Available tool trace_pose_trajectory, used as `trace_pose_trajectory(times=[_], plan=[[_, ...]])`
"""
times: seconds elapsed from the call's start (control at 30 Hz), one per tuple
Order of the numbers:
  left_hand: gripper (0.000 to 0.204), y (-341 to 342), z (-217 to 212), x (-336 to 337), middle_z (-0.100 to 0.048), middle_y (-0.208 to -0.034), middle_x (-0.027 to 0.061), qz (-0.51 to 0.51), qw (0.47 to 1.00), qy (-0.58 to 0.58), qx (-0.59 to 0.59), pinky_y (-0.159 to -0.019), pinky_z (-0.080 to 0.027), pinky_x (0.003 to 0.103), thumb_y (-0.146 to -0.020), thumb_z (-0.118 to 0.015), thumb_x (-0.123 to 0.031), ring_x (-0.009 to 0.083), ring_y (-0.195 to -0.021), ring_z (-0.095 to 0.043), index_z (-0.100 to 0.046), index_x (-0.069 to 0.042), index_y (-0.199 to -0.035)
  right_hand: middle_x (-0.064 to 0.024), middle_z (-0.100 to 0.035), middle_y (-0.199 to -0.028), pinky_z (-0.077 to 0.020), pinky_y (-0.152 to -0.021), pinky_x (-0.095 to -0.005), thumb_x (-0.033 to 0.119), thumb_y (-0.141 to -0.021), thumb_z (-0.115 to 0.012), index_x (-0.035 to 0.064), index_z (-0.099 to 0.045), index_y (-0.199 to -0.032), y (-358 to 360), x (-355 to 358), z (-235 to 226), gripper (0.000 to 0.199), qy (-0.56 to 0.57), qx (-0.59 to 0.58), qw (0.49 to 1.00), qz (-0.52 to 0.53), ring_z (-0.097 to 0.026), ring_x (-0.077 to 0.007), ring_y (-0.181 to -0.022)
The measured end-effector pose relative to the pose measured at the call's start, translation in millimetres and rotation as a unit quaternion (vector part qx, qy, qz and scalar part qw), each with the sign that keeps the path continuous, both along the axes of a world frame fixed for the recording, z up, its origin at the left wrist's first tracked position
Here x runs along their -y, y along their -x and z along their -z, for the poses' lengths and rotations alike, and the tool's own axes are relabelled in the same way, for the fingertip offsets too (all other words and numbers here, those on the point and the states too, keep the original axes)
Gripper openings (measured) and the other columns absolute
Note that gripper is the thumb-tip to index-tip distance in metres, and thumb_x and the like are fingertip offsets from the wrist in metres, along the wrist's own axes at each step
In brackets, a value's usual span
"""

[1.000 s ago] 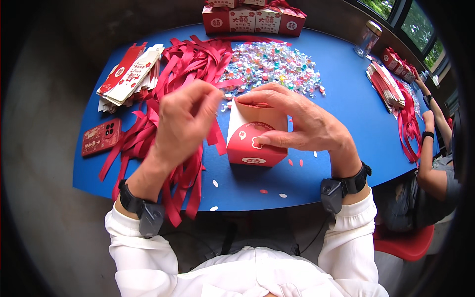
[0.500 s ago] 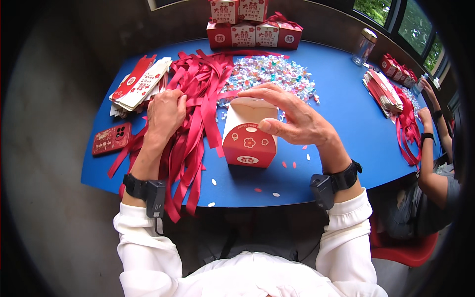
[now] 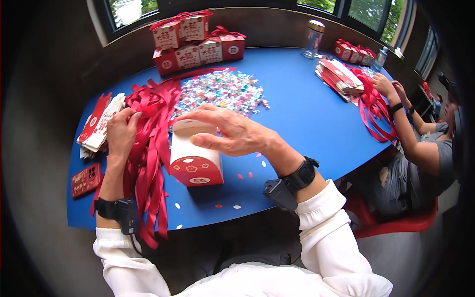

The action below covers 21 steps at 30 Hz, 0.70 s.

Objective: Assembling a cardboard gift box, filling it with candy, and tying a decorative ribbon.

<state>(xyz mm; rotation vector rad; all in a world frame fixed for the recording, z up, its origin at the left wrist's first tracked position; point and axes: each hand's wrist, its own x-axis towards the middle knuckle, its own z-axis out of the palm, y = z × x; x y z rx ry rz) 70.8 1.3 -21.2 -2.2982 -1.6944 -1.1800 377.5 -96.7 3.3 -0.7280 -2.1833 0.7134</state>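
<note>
A red and white paper gift box with flower prints stands upright near the table's front, its top flaps raised. My right hand curves over it, fingers at the far flap and thumb across the open top, gripping it there. To its left spreads a heap of long red ribbons. My left hand is at the heap's left edge, thumb and forefinger pinched together beside the ribbons; whatever lies between the fingertips is hidden. Next to that hand is a stack of flat, unfolded boxes.
Behind the box lies a pile of shiny wrapped candies. Finished boxes are stacked at the back. A red phone is at the left edge. A bottle stands farther back. At right, a person works beside ribbons and flat boxes.
My view has turned right, so the table appears farther left. My left hand has gone from a curled fist above the ribbons to a pinch at their left edge. My right hand stays at the box.
</note>
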Motion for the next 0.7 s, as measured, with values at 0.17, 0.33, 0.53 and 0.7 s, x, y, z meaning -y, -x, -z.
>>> trace_pose_trajectory(times=[0.17,0.33,0.53,0.7], plan=[[0.018,29.3,1.4,-39.1,-0.065,-0.066,0.0027,0.061,0.981,0.098,0.156,-0.054,-0.043,0.032,-0.095,-0.067,-0.018,0.0107,-0.057,-0.056,-0.073,-0.001,-0.096,-0.0160,-0.059,-0.129,-0.0473,-0.101,-0.0441,0.044,-0.099,-0.059,0.0117,-0.055,-0.140,2.3,-6.1,4.7,0.052,-0.023,0.021,0.999,0.009,-0.057,-0.0324,-0.119],[0.020,12.0,-24.5,-47.3,-0.074,-0.089,0.0059,0.127,0.916,0.213,0.314,-0.067,-0.051,0.023,-0.099,-0.060,-0.014,0.0074,-0.075,-0.066,-0.072,0.000,-0.106,-0.0186,-0.058,-0.126,-0.0461,-0.101,-0.0458,0.054,-0.098,-0.057,0.0098,-0.057,-0.136,0.2,-4.6,7.0,0.058,0.020,-0.012,1.000,0.011,-0.056,-0.0354,-0.120],[0.023,25.9,-55.3,-44.9,-0.068,-0.076,0.0000,0.125,0.957,0.044,0.258,-0.059,-0.047,0.019,-0.101,-0.060,-0.017,0.0034,-0.065,-0.060,-0.074,-0.004,-0.114,-0.0195,-0.059,-0.128,-0.0465,-0.102,-0.0448,0.045,-0.102,-0.055,0.0047,-0.054,-0.138,15.2,-12.8,3.8,0.054,-0.053,-0.044,0.997,0.034,-0.056,-0.0346,-0.122],[0.021,-36.9,-80.7,11.9,-0.066,-0.078,-0.0047,0.234,0.953,-0.024,0.189,-0.054,-0.042,0.018,-0.101,-0.060,-0.010,-0.0003,-0.061,-0.051,-0.074,-0.009,-0.118,-0.0166,-0.064,-0.125,-0.0520,-0.095,-0.0370,0.041,-0.103,-0.054,0.0048,-0.055,-0.139,13.0,-18.0,6.2,0.051,-0.041,-0.143,0.985,0.082,-0.063,-0.0238,-0.114]])
